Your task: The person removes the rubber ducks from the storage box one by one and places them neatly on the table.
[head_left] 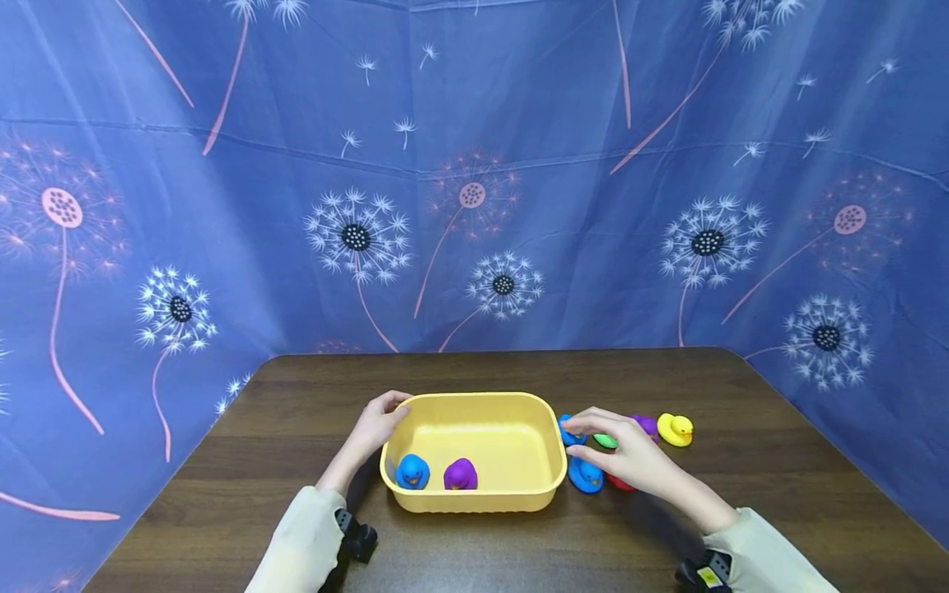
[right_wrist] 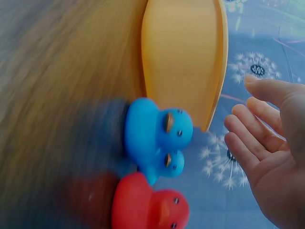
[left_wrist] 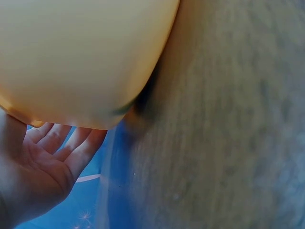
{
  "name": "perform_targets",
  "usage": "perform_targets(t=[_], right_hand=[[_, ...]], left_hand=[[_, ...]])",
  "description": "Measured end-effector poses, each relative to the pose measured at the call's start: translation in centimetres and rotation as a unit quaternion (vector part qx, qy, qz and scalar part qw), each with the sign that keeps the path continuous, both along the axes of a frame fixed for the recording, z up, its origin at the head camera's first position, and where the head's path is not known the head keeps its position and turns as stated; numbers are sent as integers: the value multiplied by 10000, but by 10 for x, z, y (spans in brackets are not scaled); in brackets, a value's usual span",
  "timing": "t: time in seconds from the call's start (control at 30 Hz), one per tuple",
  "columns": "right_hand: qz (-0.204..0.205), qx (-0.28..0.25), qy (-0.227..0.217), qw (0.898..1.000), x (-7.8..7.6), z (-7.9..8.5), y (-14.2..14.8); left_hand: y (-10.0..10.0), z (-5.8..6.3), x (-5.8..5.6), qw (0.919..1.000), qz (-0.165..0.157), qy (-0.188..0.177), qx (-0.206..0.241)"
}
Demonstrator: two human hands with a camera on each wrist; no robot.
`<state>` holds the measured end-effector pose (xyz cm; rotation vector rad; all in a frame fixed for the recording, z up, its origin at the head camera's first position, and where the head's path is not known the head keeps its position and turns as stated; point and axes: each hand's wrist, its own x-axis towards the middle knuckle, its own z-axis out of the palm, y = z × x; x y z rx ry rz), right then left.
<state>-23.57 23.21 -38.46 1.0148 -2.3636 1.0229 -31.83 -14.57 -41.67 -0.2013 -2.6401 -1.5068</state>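
A yellow plastic tub (head_left: pixel 474 501) stands on the table with a blue rubber duck (head_left: pixel 412 472) and a purple rubber duck (head_left: pixel 460 474) inside. My left hand (head_left: pixel 378 424) holds the tub's far left corner; the left wrist view shows its fingers against the outer wall, the thumb at the rim. Just right of the tub, my right hand (head_left: pixel 623 449) hovers over a group of rubber ducks, holding nothing, its fingers apart from them in the right wrist view. Beneath and around it are two blue ducks, the nearer one (head_left: pixel 586 476) plain, a red duck (right_wrist: pixel 136 202) and a partly hidden green duck (head_left: pixel 605 441).
Beyond the right hand sit a purple duck (head_left: pixel 647 426), partly covered, and a yellow duck (head_left: pixel 675 430). The dark wooden table (head_left: pixel 489 556) ends at the back against a blue curtain (head_left: pixel 578 206) with dandelion prints.
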Motion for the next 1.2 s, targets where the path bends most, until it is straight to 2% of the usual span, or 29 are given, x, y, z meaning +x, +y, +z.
perform_targets(t=[0.13,0.43,0.8,1.2], right_hand=[[163,43,114,9998,-3,3,-13],[327,303,-361,9984,-4,2,-36],[636,289,-90,9975,-9,1,-59],[892,487,-347,9942,-9,3,-78]], left_hand=[[-1,2,-1,10000,29,-5,-17],[-1,0,-1,10000,4,-49,-53],[1,1,-3,9999,48,-3,-142],[2,0,0,10000,52,18,-45]])
